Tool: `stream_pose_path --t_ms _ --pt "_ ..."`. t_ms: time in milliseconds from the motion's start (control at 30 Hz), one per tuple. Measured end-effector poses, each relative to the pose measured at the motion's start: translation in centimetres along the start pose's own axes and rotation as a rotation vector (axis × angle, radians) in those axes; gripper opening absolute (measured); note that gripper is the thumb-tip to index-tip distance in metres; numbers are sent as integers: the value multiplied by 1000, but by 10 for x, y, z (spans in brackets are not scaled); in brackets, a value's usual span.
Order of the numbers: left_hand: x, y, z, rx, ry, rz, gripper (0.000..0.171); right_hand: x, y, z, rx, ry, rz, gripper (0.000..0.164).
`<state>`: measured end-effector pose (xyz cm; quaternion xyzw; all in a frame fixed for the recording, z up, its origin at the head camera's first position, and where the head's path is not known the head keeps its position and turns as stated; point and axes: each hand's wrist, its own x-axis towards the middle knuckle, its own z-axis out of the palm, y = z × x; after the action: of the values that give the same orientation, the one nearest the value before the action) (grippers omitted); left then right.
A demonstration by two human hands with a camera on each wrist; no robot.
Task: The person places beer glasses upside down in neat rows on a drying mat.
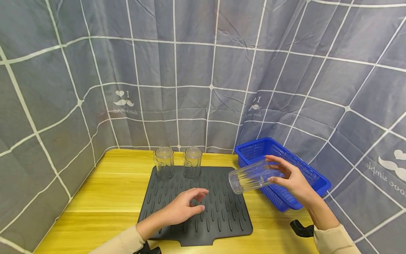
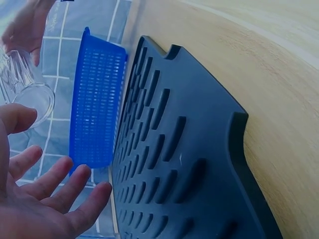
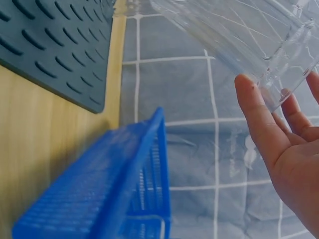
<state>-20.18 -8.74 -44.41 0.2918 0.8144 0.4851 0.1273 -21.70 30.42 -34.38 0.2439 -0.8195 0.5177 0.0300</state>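
My right hand (image 1: 290, 178) grips one end of a tall clear drinking glass (image 1: 248, 177) between thumb and fingers. The glass lies almost sideways in the air, its far end pointing left over the right edge of the dark drying mat (image 1: 219, 225). In the right wrist view, the thumb (image 3: 254, 107) presses against the glass near its end. Over the middle of the mat, my left hand (image 1: 185, 206) is held with fingers spread and nothing in them. Two clear glass mugs (image 1: 165, 164) stand upright along the mat's back edge, handles toward the left.
A blue perforated basket (image 1: 276, 197) sits on the wooden table (image 1: 104, 197) right of the mat, below the held glass, with clear glassware faintly visible inside. A grey checked curtain (image 1: 193, 63) hangs behind and around both sides. A black strap piece (image 1: 301, 229) is by the right wrist.
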Motion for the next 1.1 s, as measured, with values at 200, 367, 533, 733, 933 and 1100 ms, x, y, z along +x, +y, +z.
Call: stream_pose_path --t_ms 200,367,533,733,933,1100 --pt "3 4 3 -8 21 4 47 -1 6 14 69 -20 -27 63" --pt "7 8 7 -27 48 -1 51 1 11 28 131 -29 -28 63" --pt "12 14 9 -52 90 5 60 2 17 41 169 -29 -41 63" --pt "16 16 14 -133 120 -8 72 3 21 53 195 -21 -37 67" --pt "20 17 18 -236 170 -23 82 4 26 64 241 -19 -32 66" --pt "21 18 19 -287 204 -16 84 4 27 71 287 -24 31 68"
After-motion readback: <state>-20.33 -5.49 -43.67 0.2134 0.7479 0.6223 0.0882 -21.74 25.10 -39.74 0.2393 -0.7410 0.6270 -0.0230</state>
